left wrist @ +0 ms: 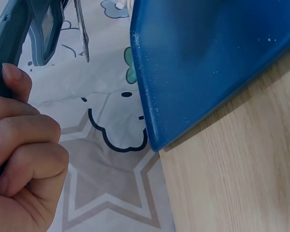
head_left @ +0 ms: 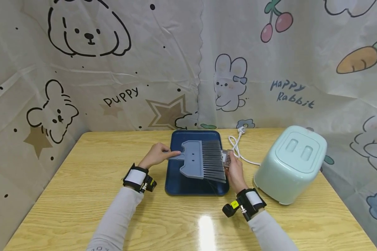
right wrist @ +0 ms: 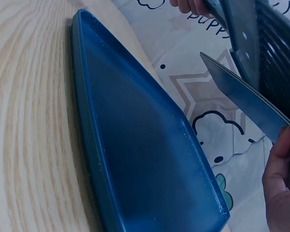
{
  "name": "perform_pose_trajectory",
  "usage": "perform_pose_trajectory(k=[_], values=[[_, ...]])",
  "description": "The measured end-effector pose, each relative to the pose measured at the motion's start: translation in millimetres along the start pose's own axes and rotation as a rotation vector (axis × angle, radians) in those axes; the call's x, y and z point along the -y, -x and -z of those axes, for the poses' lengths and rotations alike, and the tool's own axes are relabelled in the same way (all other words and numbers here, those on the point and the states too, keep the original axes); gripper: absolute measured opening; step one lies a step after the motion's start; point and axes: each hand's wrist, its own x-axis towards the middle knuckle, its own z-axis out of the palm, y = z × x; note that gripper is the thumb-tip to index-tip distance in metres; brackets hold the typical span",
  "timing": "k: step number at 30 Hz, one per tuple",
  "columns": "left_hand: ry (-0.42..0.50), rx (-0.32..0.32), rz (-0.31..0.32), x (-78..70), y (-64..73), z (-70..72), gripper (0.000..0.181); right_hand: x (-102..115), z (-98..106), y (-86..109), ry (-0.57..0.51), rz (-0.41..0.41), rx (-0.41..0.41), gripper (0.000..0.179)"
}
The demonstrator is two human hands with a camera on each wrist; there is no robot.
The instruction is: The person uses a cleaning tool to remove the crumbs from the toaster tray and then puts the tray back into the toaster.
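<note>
My left hand (head_left: 157,155) grips the handle of a grey-blue hand broom (head_left: 192,159), its dark bristles pointing right. In the left wrist view its fingers curl around the broom handle (left wrist: 10,36). My right hand (head_left: 236,173), just beyond the bristle tips, holds a thin flat piece with a toothed end (head_left: 227,158); its exact kind is unclear. The right wrist view shows this flat plate (right wrist: 246,94) beside the broom, with my thumb at its edge. Both are above a dark blue tray (head_left: 188,186), whose surface carries light specks. The bristles partly hide the flat piece.
A mint-green toaster-like appliance (head_left: 289,167) with two slot shapes on top stands right of the tray. Its white cord and plug (head_left: 241,130) lie behind my right hand. The wooden table (head_left: 91,174) meets a printed curtain (head_left: 128,115) at the back.
</note>
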Motion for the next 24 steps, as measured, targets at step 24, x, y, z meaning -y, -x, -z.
perform_pose_trajectory(k=[24], values=[[0.001,-0.054,0.092,22.3,11.6,12.6,0.053,-20.1,17.7,-17.8,-0.090,0.021,0.045,0.045]])
